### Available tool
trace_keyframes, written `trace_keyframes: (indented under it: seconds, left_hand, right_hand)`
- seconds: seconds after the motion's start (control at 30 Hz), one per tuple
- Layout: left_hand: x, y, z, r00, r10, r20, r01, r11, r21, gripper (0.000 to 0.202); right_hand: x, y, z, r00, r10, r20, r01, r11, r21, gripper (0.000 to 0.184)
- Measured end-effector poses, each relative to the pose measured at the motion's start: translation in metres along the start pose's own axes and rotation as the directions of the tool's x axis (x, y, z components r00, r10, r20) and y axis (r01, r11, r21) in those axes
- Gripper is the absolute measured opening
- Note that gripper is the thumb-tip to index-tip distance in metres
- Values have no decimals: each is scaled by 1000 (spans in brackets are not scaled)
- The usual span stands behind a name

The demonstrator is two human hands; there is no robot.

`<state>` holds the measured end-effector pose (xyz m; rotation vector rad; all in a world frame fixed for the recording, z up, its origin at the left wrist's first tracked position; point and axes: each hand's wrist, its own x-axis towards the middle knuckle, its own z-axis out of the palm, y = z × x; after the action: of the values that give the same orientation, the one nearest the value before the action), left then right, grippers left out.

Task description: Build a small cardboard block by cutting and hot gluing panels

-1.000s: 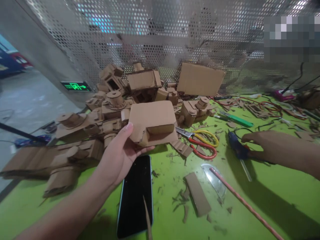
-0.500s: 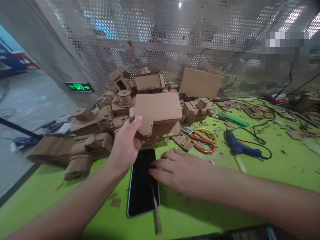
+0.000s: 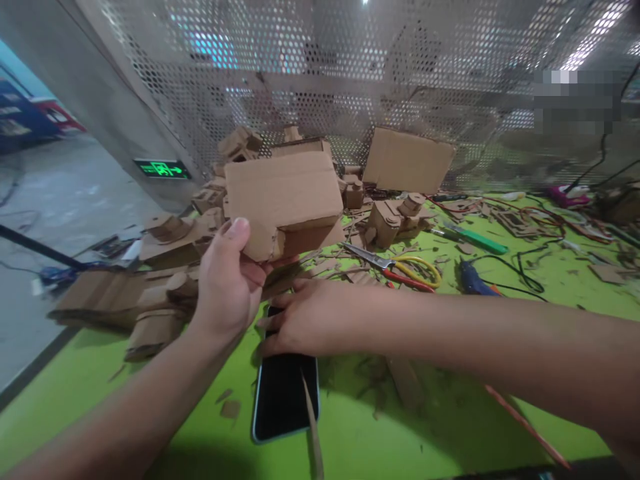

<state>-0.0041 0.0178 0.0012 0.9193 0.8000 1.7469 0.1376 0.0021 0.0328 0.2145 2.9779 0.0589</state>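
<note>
The left hand (image 3: 225, 283) is gripping a cardboard box (image 3: 285, 193), twelve o'clock from the phone (image 3: 280, 400); the right hand (image 3: 317, 320) is partly hiding the phone, its grip being impossible to tell.

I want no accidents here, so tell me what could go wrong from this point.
The right hand is over the smartphone and might knock or scuff it. The right forearm partly hides the blue glue gun in this view; a sweep might jostle it, or burn skin if it is hot, which the picture can't show. The left hand alone grips the notched cardboard box near one corner, so it could slip or tip.
</note>
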Motion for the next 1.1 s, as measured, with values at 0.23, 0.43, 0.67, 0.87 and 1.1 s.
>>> trace_keyframes:
  seconds: [0.23,0.43,0.67,0.87,1.1]
  left_hand:
    - [0,0,0,1000,15,21,-15,1000,23,28]
    - [-3,3,-1,999,14,48,-17,998,68,26]
    - [-10,1,-1,986,-161,50,155,982,106,40]
    - [-17,-3,5,947,-305,103,290,947,137,46]
    - [-26,-4,10,944,-306,120,287,945,154,33]
  right_hand:
    - [17,-6,-6,999,-45,20,45,999,-20,30]
    - [-19,7,19,989,61,-136,-69,996,-52,29]
    - [-98,11,25,889,416,-192,-416,909,42,31]
    - [-147,-8,42,821,549,-155,-523,833,181,24]
    - [-143,-43,34,841,521,-144,-457,828,324,31]
